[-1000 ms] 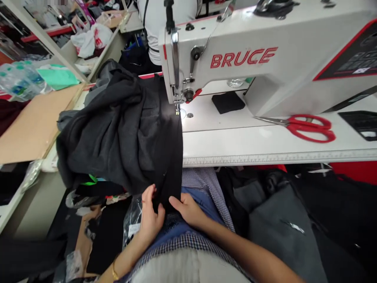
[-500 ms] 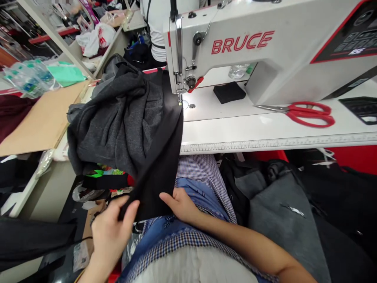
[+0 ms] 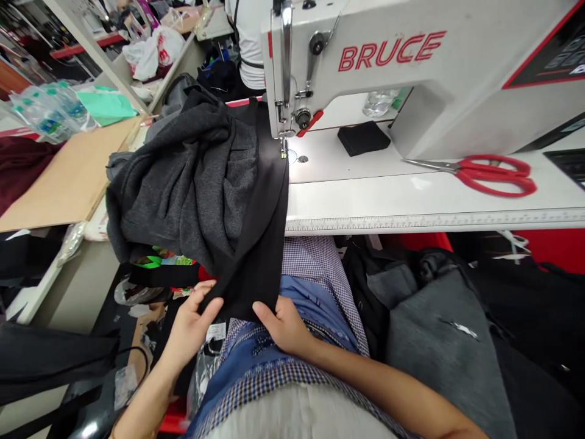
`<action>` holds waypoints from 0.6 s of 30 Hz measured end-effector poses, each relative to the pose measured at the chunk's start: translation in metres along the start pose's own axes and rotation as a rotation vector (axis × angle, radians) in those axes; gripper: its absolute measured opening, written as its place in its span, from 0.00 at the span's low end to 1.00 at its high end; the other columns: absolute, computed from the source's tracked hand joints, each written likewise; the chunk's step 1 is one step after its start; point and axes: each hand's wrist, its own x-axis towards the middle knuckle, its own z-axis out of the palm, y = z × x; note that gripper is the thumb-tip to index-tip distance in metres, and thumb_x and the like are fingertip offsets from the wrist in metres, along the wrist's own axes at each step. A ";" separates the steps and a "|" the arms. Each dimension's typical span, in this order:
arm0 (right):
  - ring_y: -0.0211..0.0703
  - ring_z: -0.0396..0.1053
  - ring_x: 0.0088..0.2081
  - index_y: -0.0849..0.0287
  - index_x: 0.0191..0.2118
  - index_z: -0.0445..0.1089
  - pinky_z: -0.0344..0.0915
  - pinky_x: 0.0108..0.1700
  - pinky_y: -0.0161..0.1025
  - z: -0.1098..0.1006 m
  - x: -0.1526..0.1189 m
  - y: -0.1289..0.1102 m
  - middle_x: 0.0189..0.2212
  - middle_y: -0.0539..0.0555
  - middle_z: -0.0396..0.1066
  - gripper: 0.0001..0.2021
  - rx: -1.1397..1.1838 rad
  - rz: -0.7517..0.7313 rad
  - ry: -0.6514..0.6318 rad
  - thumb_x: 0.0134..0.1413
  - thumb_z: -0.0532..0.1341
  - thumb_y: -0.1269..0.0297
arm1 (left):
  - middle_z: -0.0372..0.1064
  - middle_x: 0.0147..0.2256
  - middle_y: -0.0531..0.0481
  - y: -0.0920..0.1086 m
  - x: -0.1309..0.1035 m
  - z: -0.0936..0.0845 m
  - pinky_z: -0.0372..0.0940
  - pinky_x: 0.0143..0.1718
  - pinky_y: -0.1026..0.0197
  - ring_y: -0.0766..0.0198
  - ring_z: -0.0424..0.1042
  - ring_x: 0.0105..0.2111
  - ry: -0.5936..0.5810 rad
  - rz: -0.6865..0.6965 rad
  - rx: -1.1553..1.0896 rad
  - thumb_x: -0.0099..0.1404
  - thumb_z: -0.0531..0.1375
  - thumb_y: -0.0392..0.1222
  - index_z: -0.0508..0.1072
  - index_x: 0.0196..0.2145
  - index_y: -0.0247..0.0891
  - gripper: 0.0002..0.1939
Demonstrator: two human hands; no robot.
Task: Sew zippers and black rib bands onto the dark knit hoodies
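A strip of black fabric (image 3: 256, 268) runs from under the presser foot (image 3: 284, 149) of a white sewing machine (image 3: 388, 67) down toward my lap. My left hand (image 3: 194, 323) pinches its left edge between thumb and fingers. On the right edge, near the lower end, my right hand (image 3: 287, 326) grips it with the thumb on top and the fingers hidden behind. Joined to the strip, a dark grey garment (image 3: 183, 177) lies bunched on the table left of the needle.
Red-handled scissors (image 3: 493, 174) and a folded black cloth (image 3: 363, 138) lie on the machine bed. A ruler strip (image 3: 411, 221) edges the table. Grey and black garments (image 3: 439, 341) are piled at my right. Bottles (image 3: 50, 110) stand far left; a person in white (image 3: 249, 42) is behind the machine.
My left hand has moved up and to the right along the strip, nearer my right hand. The strip's lower end sits slightly higher. The whole view has shifted a little.
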 end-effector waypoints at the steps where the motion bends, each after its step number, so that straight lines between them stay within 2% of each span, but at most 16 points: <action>1: 0.43 0.66 0.37 0.61 0.40 0.69 0.61 0.44 0.39 0.000 0.000 -0.001 0.33 0.53 0.69 0.14 0.018 0.015 -0.008 0.56 0.51 0.60 | 0.68 0.29 0.51 0.002 0.001 -0.002 0.65 0.31 0.63 0.64 0.69 0.30 0.017 -0.075 -0.145 0.60 0.52 0.53 0.64 0.33 0.39 0.14; 3: 0.44 0.66 0.42 0.60 0.44 0.68 0.59 0.48 0.41 0.002 0.000 -0.001 0.37 0.54 0.70 0.15 0.027 0.048 -0.046 0.56 0.51 0.61 | 0.68 0.28 0.53 0.011 -0.002 -0.004 0.65 0.28 0.64 0.66 0.69 0.27 0.092 -0.181 -0.336 0.62 0.48 0.54 0.60 0.37 0.41 0.15; 5: 0.45 0.67 0.39 0.61 0.41 0.69 0.61 0.45 0.40 0.003 -0.001 0.000 0.35 0.55 0.70 0.14 -0.001 0.065 -0.081 0.55 0.52 0.60 | 0.68 0.27 0.53 0.020 -0.008 -0.005 0.64 0.27 0.64 0.65 0.69 0.26 0.119 -0.171 -0.303 0.62 0.48 0.54 0.59 0.39 0.41 0.15; 7: 0.43 0.67 0.33 0.63 0.34 0.70 0.63 0.39 0.38 0.003 -0.002 0.001 0.29 0.54 0.69 0.14 -0.057 0.059 -0.100 0.54 0.52 0.59 | 0.68 0.27 0.53 0.025 -0.016 -0.006 0.63 0.24 0.66 0.64 0.69 0.24 0.086 -0.059 -0.034 0.60 0.52 0.52 0.61 0.39 0.39 0.15; 9: 0.39 0.64 0.27 0.63 0.28 0.68 0.62 0.31 0.34 0.003 -0.003 0.002 0.23 0.51 0.66 0.13 -0.145 0.049 -0.110 0.53 0.53 0.60 | 0.66 0.23 0.54 0.024 -0.022 -0.005 0.59 0.19 0.66 0.64 0.68 0.21 0.080 0.124 0.363 0.60 0.53 0.45 0.64 0.37 0.38 0.10; 11: 0.35 0.60 0.22 0.63 0.23 0.65 0.57 0.25 0.30 0.003 -0.003 0.003 0.18 0.48 0.61 0.13 -0.256 0.015 -0.148 0.52 0.54 0.61 | 0.63 0.20 0.55 0.021 -0.026 0.001 0.55 0.17 0.66 0.65 0.66 0.18 0.100 0.317 0.697 0.62 0.50 0.38 0.65 0.36 0.37 0.07; 12: 0.33 0.57 0.20 0.63 0.20 0.63 0.53 0.22 0.29 0.004 -0.003 0.004 0.16 0.47 0.58 0.14 -0.309 -0.010 -0.177 0.52 0.54 0.62 | 0.62 0.20 0.55 0.019 -0.028 0.005 0.55 0.17 0.66 0.65 0.65 0.18 0.093 0.410 0.781 0.63 0.48 0.35 0.65 0.37 0.36 0.08; 15: 0.29 0.50 0.16 0.62 0.15 0.56 0.45 0.19 0.29 0.005 -0.002 0.006 0.12 0.45 0.50 0.17 -0.419 -0.095 -0.273 0.53 0.52 0.66 | 0.64 0.24 0.53 0.019 -0.031 0.018 0.59 0.21 0.67 0.69 0.66 0.21 0.038 0.585 0.754 0.65 0.47 0.35 0.63 0.42 0.33 0.10; 18: 0.28 0.46 0.13 0.62 0.14 0.55 0.41 0.17 0.29 0.005 0.000 0.007 0.10 0.44 0.48 0.17 -0.558 -0.163 -0.327 0.52 0.51 0.69 | 0.65 0.27 0.52 0.021 -0.032 0.025 0.61 0.24 0.69 0.71 0.66 0.22 0.005 0.616 0.648 0.66 0.48 0.38 0.62 0.46 0.32 0.13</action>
